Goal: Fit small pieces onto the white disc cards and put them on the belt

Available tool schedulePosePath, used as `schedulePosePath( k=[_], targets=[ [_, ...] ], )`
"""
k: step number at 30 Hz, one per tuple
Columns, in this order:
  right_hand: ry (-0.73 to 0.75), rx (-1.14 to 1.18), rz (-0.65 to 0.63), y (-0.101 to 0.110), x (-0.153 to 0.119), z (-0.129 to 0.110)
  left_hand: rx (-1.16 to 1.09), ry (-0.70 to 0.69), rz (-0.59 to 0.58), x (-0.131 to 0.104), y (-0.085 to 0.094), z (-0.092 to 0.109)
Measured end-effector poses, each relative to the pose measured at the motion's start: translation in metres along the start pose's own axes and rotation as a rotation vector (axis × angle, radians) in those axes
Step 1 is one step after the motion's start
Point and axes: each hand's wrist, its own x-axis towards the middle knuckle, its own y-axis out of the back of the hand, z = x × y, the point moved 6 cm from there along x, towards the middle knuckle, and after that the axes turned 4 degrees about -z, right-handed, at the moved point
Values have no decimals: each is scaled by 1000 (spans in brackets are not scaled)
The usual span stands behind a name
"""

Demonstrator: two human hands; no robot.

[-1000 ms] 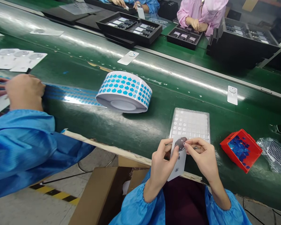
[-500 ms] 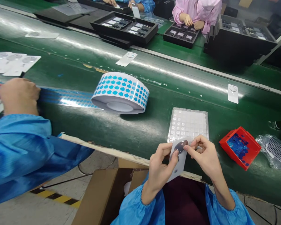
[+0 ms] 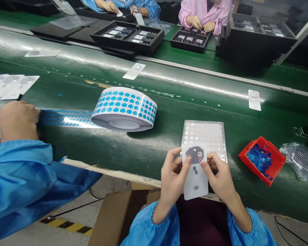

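Observation:
Between my two hands is a white card point(image 3: 195, 182) with a dark octagonal window near its top and black characters printed below. My left hand point(image 3: 173, 174) pinches its left edge, thumb on the front just under the window. My right hand point(image 3: 219, 176) grips the right edge, thumb at the window's lower corner. A small round piece shows in the window's right part. Just behind the card lies a clear plastic tray point(image 3: 210, 131) of small square cells, with round pieces in several cells on its left side; the card and hands cover its near part.
Right of the tray sits a red bin point(image 3: 277, 164) of blue pieces, beside bagged black mesh point(image 3: 306, 162). A sticker roll point(image 3: 125, 106) stands to the left, its strip reaching a co-worker's hand point(image 3: 16, 119). White cards point(image 3: 135, 71) lie on the green belt. Co-workers handle black trays point(image 3: 128, 37) opposite.
The card has turned from tilted to nearly upright, facing me. My right hand has moved from pinching at the window to holding the card's right edge. The view has shifted slightly.

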Motion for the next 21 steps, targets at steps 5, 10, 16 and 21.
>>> schedulePosePath(
  k=[5, 10, 16, 21],
  targets=[
    [-119, 122, -115, 2, -8, 16, -67, -19, 27, 23, -2, -1],
    [-58, 201, 153, 58, 0, -1, 81, -146, 52, 24, 21, -5],
    [51, -160, 298, 138, 70, -53, 270, -154, 167, 20, 77, -27],
    [-2, -177, 140, 133, 187, -45, 171, -101, 179, 23, 97, -48]
  ],
)
